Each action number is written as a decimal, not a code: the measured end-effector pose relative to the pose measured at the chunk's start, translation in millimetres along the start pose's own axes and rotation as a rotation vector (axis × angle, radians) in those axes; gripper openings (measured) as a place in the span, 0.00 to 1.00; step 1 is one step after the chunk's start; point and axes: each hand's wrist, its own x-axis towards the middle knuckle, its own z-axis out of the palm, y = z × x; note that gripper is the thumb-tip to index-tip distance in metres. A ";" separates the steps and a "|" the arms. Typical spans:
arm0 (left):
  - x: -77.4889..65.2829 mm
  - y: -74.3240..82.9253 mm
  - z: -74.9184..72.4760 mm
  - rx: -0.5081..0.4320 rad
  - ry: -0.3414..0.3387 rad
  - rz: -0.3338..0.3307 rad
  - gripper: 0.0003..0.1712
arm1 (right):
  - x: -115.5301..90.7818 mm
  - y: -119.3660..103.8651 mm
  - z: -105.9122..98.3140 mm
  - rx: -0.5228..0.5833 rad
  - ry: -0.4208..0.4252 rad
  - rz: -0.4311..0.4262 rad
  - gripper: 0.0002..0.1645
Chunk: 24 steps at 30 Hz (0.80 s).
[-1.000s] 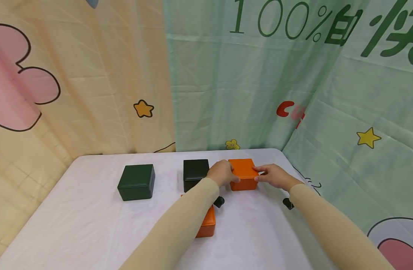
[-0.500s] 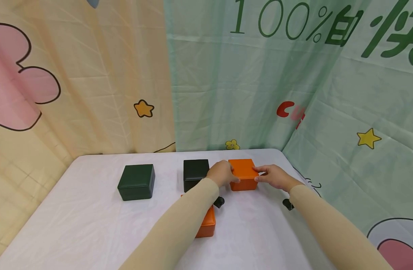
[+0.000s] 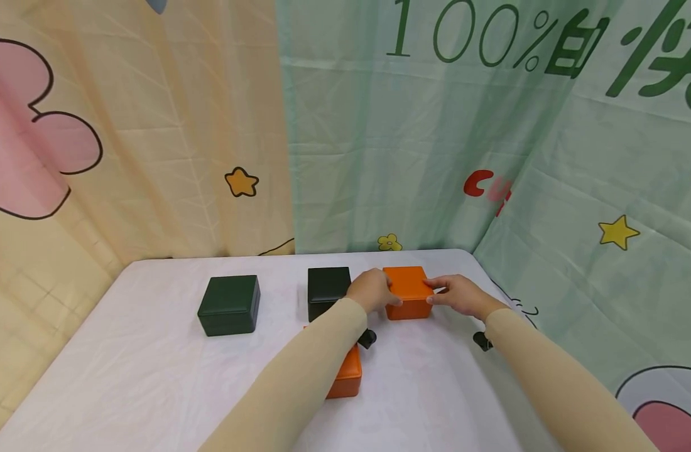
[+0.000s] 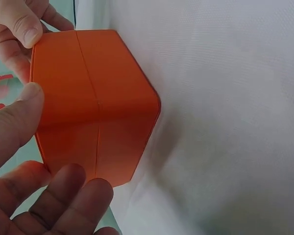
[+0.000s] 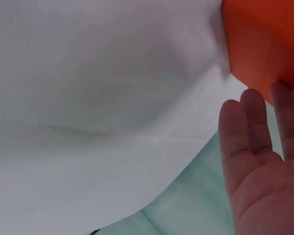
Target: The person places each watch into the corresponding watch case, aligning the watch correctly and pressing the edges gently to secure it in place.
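Observation:
An orange box (image 3: 406,285) with a lid seam sits near the back right of the white table. My left hand (image 3: 371,291) grips its left side. The left wrist view shows that thumb on an edge of the orange box (image 4: 93,98) and the fingers along another face. On the right side, my right hand (image 3: 458,294) holds the box between thumb and fingers. In the right wrist view, several fingers are stretched out by the box (image 5: 259,39). A black box (image 3: 327,290) stands just left of my left hand, partly hidden by it.
A dark green box (image 3: 229,304) stands farther left on the white-covered table (image 3: 153,376). Another orange box (image 3: 345,376) lies nearer, mostly behind my left forearm. Printed curtains (image 3: 413,150) rise behind the table and at its sides.

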 end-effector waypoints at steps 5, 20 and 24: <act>3.6 -2.1 -4.3 0.038 -0.029 0.016 0.29 | 1.9 -5.3 -2.5 -0.015 -0.011 -0.019 0.39; -28.2 1.1 -48.1 0.166 -0.079 0.167 0.35 | 0.2 -25.0 -5.5 -0.147 0.007 0.002 0.38; -44.3 -13.8 -66.9 0.245 -0.020 0.237 0.35 | -4.3 -38.5 -3.0 -0.239 0.076 -0.019 0.37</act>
